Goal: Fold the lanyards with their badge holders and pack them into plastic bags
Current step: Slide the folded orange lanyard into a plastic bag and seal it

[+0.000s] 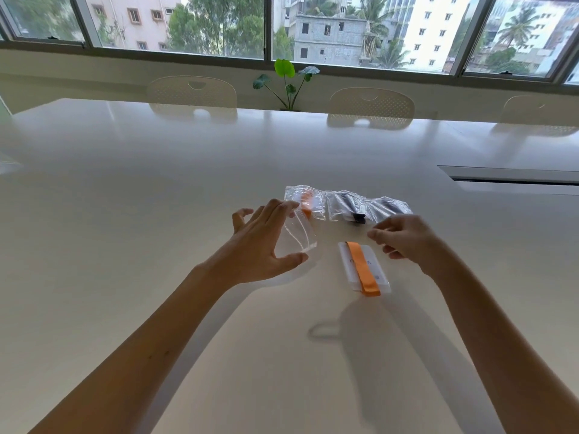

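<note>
Left hand (263,242) spread wide, thumb and fingertips bracketing an empty bag (299,234) held just off the table (156,189); whether the fingers truly pinch the film I cannot tell. Right hand (404,239) loosely curled, fingertips drawn together near the bag row, holding nothing I can see. Folded badge (363,267) with orange lanyard (363,270) wrapped lengthwise lies flat on the table between the hands, at about 4 o'clock from the empty bag. Three filled bags in a row at 12 o'clock: one orange pack (305,200), two dark packs (366,206). Handling, as I judge it: the bag is featherweight, limp, slick film, best taken at the mouth edges and spread open. The bundle looks light; the holder is stiffish, the ribbon soft and apt to unfold, so pinch across the middle, over ribbon and holder together, and slide it in short end first.
</note>
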Motion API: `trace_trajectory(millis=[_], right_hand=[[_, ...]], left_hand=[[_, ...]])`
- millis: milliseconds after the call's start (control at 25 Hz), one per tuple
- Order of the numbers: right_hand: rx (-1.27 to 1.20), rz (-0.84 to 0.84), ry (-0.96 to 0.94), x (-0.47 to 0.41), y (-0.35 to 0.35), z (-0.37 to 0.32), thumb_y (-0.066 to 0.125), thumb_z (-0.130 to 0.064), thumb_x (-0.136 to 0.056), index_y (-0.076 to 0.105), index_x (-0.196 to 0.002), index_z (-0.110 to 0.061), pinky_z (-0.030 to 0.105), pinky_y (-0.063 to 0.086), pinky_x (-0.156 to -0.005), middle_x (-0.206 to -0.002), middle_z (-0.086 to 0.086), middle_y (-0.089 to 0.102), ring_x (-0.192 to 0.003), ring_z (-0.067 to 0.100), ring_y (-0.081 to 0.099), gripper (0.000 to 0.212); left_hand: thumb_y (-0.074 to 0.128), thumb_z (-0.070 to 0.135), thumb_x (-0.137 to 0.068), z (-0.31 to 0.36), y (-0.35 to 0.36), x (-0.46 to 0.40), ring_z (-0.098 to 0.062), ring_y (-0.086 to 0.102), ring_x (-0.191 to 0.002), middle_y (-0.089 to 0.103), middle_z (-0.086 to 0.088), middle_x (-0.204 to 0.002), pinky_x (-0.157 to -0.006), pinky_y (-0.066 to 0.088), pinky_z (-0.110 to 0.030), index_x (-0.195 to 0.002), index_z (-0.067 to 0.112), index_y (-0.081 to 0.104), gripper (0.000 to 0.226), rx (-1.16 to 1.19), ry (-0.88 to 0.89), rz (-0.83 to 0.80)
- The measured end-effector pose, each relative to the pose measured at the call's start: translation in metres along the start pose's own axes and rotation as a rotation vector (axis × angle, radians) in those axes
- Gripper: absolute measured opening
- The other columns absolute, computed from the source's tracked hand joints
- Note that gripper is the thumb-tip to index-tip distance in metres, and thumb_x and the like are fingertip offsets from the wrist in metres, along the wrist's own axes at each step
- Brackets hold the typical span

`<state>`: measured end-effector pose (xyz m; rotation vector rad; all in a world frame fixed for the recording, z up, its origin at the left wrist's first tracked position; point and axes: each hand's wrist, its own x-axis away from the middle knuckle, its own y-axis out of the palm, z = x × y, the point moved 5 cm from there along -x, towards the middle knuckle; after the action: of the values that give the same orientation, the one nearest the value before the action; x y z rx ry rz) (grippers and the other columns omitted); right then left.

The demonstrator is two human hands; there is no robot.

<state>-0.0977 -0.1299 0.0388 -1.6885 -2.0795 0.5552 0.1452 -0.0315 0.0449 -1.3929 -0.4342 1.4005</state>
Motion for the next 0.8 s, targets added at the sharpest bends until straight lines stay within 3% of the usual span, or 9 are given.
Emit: trace_trajectory(millis=[200,360,440,520,600,800], right_hand=[[0.132,-0.080,0.168,0.003,0.008,0.033,0.078,-0.042,-0.070,0.067,-0.084,-0.002,0.024,0.051,-0.047,-0.057,0.005,0.060,-0.045,0.012,0.054,0.044],[0.286,-0.109,0.160,0.001,0.013,0.024,0.082,-0.048,-0.061,0.067,-0.085,-0.001,0.040,0.060,-0.068,-0.062,0.008,0.065,-0.059,0.022,0.066,0.055],[0.308,-0.135,0.165,0.002,0.015,0.020,0.085,-0.045,-0.058,0.068,-0.077,-0.004,0.039,0.060,-0.069,-0.060,0.005,0.062,-0.060,0.021,0.065,0.049],[0.235,-0.168,0.177,0.006,0.018,0.016,0.087,-0.036,-0.057,0.064,-0.060,-0.010,0.030,0.057,-0.058,-0.055,0.001,0.058,-0.055,0.015,0.060,0.036],[0.130,-0.197,0.182,0.009,0.024,0.014,0.088,-0.025,-0.059,0.062,-0.063,-0.010,0.023,0.050,-0.048,-0.061,0.001,0.060,-0.055,0.011,0.060,0.030],[0.048,-0.247,0.183,0.013,0.025,0.010,0.086,-0.015,-0.060,0.063,-0.077,-0.008,0.035,0.057,-0.071,-0.084,0.008,0.065,-0.080,0.023,0.066,0.029]], left_hand=[[0.052,0.066,-0.074,0.005,0.013,-0.004,-0.012,0.046,-0.119,0.043,0.006,-0.130,-0.099,0.024,-0.044,-0.137,0.025,0.027,0.079,0.001,-0.007,-0.030],[0.050,0.068,-0.074,0.007,0.016,-0.006,-0.009,0.043,-0.119,0.040,0.009,-0.128,-0.096,0.019,-0.038,-0.138,0.028,0.025,0.079,-0.001,-0.029,-0.030],[0.049,0.068,-0.074,0.010,0.018,-0.005,-0.010,0.043,-0.119,0.040,0.009,-0.128,-0.096,0.020,-0.038,-0.138,0.028,0.024,0.079,-0.006,-0.034,-0.033],[0.051,0.067,-0.074,0.013,0.018,-0.004,-0.011,0.044,-0.118,0.041,0.007,-0.129,-0.097,0.022,-0.040,-0.137,0.027,0.024,0.079,-0.019,-0.029,-0.026],[0.056,0.064,-0.074,0.016,0.017,-0.003,-0.013,0.046,-0.116,0.042,0.004,-0.129,-0.096,0.023,-0.040,-0.137,0.025,0.024,0.080,-0.043,-0.019,-0.012],[0.062,0.059,-0.072,0.024,0.016,-0.001,-0.013,0.046,-0.116,0.041,0.003,-0.132,-0.094,0.021,-0.038,-0.137,0.020,0.028,0.083,-0.090,-0.015,0.010]])
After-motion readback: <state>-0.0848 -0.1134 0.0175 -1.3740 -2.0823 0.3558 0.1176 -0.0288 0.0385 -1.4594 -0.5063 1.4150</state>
